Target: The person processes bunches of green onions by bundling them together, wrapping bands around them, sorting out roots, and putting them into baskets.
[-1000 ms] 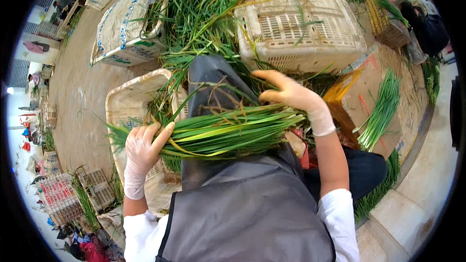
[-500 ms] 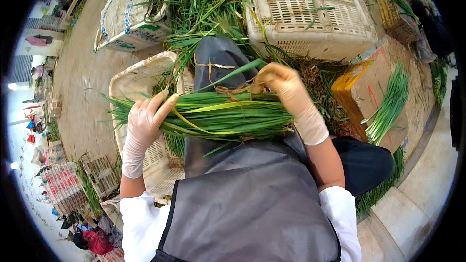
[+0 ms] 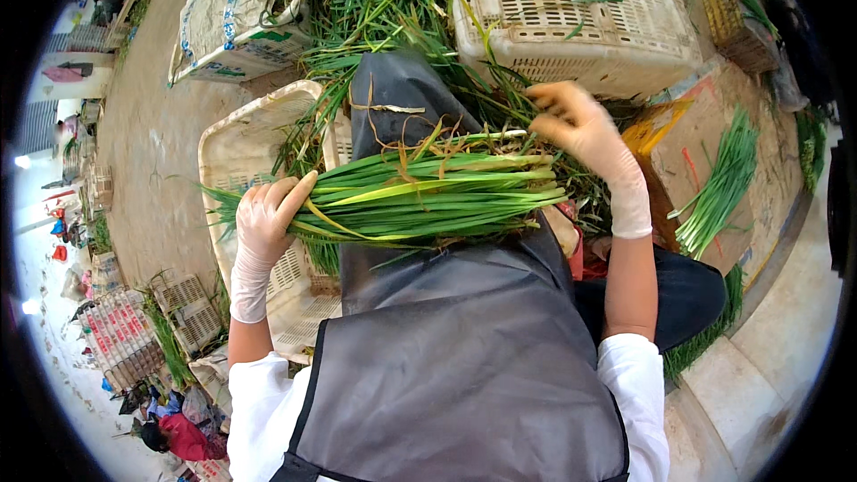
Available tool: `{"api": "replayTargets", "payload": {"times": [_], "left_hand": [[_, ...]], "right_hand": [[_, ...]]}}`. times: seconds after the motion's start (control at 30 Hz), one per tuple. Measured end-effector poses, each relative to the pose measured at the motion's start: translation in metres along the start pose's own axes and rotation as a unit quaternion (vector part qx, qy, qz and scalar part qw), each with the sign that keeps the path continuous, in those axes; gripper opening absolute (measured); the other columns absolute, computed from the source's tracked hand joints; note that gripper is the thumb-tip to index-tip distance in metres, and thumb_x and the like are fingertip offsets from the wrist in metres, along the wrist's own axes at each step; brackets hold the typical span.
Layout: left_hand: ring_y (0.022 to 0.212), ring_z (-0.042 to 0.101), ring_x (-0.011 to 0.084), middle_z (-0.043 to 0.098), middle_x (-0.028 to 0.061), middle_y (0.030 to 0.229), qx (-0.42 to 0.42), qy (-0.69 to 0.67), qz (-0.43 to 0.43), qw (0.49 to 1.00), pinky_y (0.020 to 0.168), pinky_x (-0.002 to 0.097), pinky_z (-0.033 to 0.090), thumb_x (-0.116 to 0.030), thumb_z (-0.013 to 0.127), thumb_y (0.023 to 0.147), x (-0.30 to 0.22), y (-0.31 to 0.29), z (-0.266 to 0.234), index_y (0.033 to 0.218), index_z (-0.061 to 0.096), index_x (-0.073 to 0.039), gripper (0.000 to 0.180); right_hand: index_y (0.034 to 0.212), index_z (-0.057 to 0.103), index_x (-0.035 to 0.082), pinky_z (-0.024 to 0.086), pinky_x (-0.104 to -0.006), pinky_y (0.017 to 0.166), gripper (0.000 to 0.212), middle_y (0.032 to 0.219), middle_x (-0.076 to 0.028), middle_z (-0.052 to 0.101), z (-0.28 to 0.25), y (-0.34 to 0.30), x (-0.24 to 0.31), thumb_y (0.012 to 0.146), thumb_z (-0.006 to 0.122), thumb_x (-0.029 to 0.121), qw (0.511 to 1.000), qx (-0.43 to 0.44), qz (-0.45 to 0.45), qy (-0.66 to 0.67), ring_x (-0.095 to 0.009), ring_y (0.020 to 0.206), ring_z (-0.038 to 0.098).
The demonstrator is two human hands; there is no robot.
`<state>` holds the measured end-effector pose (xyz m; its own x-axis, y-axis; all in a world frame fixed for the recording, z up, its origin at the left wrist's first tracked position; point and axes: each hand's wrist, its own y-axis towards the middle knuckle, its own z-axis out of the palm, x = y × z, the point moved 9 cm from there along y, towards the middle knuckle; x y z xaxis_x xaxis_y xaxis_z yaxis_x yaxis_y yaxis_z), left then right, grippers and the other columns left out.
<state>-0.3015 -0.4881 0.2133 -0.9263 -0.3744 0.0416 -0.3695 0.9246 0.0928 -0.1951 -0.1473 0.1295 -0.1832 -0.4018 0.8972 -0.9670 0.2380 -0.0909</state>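
A bundle of green chives [image 3: 428,192] lies across my lap on the grey apron [image 3: 446,348], its pale stem ends to the right. My left hand [image 3: 268,214], in a thin whitish glove, is closed round the leafy end, thumb on top. Just beyond the stem ends is my gloved right hand [image 3: 580,129], its fingers bent and apart, a little blurred. I make out nothing held in it. A pale stem [image 3: 504,135] sticks out of the bundle toward its thumb. Withered brown and yellow leaves cling to the bundle's upper side.
Left of my knees is a whitish plastic crate [image 3: 217,147]. A heap of loose greens [image 3: 384,9] lies ahead, beside an upturned crate [image 3: 571,18]. At right, a trimmed chive bunch [image 3: 721,180] rests on a board [image 3: 768,152]. A wrapped crate [image 3: 214,22] stands far left.
My right hand has moved right and slightly away, off the top of the bundle. The stem ends now show. My left hand keeps its hold on the chives.
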Motion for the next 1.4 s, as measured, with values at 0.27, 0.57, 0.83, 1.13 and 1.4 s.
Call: {"api": "replayTargets", "payload": {"times": [0.27, 0.57, 0.83, 1.13, 1.4], "left_hand": [[0.083, 0.06, 0.0271, 0.061, 0.0103, 0.106, -0.027, 0.002, 0.018, 0.999, 0.069, 0.0368, 0.046, -0.011, 0.067, 0.064, -0.005, 0.017, -0.004, 0.125, 0.052, -0.007, 0.063], [0.084, 0.062, 0.0285, 0.061, 0.0122, 0.109, -0.036, -0.008, 0.023, 0.999, 0.066, 0.0374, 0.047, -0.01, 0.067, 0.065, -0.004, 0.009, 0.006, 0.126, 0.049, -0.007, 0.065], [0.075, 0.06, 0.0234, 0.062, 0.0096, 0.102, -0.079, 0.065, 0.046, 0.994, 0.065, 0.0348, 0.047, -0.014, 0.062, 0.069, -0.013, -0.001, -0.002, 0.115, 0.06, -0.022, 0.047], [0.076, 0.06, 0.0224, 0.06, 0.011, 0.108, -0.089, 0.068, 0.087, 0.99, 0.061, 0.0326, 0.047, -0.012, 0.062, 0.067, -0.022, -0.003, -0.006, 0.112, 0.06, -0.023, 0.046], [0.08, 0.059, 0.0255, 0.06, 0.0107, 0.109, -0.055, 0.009, 0.041, 0.998, 0.069, 0.0367, 0.046, -0.015, 0.065, 0.066, -0.014, 0.003, 0.01, 0.12, 0.057, -0.021, 0.055]], "right_hand": [[0.09, 0.066, 0.0, 0.047, -0.026, 0.074, 0.017, 0.085, -0.005, 0.066, 0.046, -0.011, 0.042, 0.082, 0.067, 0.015, 0.982, 0.065, -0.038, 0.172, -0.012, 0.08, 0.06], [0.094, 0.062, -0.002, 0.029, -0.0208, 0.049, 0.017, 0.06, 0.003, 0.045, -0.01, -0.005, -0.035, 0.09, 0.057, 0.014, 0.891, -0.082, 0.031, 0.445, -0.006, 0.052, 0.037], [0.122, 0.054, 0.004, 0.041, -0.0397, 0.096, 0.05, 0.12, -0.019, 0.056, -0.05, 0.001, -0.076, 0.08, 0.066, 0.028, 0.938, -0.111, 0.038, -0.327, -0.033, 0.112, 0.052], [0.098, 0.067, 0.005, 0.048, -0.0314, 0.083, 0.018, 0.104, -0.007, 0.065, 0.092, 0.019, 0.05, 0.081, 0.062, 0.01, 0.971, 0.119, -0.203, 0.027, -0.019, 0.095, 0.061], [0.104, 0.064, 0.0, 0.049, -0.028, 0.076, 0.024, 0.091, -0.006, 0.068, 0.061, 0.011, 0.017, 0.092, 0.055, 0.018, 0.935, 0.076, -0.034, 0.344, -0.014, 0.082, 0.062]]}}
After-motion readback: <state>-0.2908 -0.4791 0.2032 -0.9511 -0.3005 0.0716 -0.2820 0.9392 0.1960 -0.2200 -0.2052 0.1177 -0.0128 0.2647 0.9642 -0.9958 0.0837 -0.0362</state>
